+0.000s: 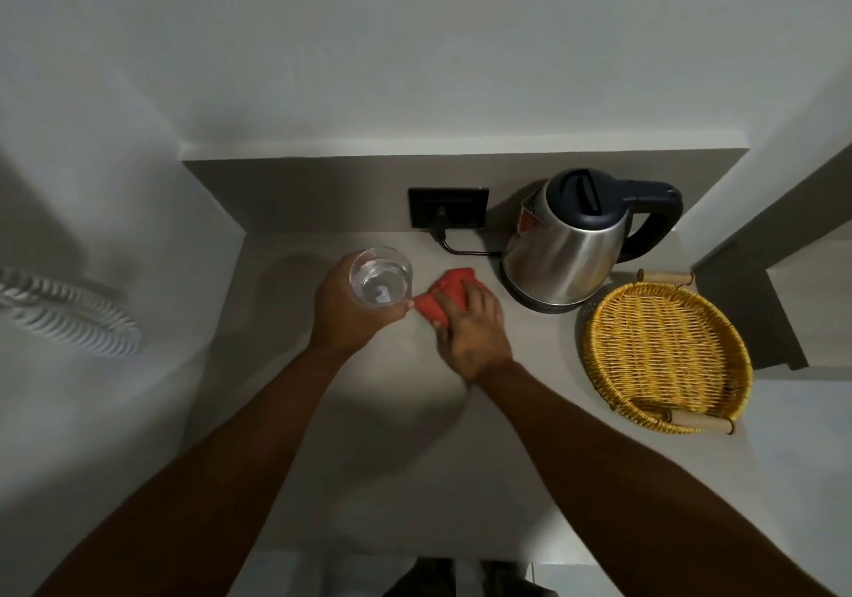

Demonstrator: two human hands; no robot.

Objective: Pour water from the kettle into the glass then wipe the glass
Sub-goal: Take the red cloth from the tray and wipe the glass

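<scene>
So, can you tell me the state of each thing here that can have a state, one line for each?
glass: upright, holds some water, gripped by the left hand.
red cloth: bunched, under the right hand, touching the glass.
kettle: upright on its base, lid closed.
plug: in the wall socket.
wicker basket: holds nothing.

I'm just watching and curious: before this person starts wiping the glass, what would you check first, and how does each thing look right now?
1. Water in the glass: ok, it shows some.
2. Left hand grips the glass: ok.
3. Right hand on the red cloth: ok.
4. Cloth touching the glass: cannot tell; its corner lies near the base.
5. Kettle set down upright on its base: ok.
6. Glass level: ok, roughly.
</scene>
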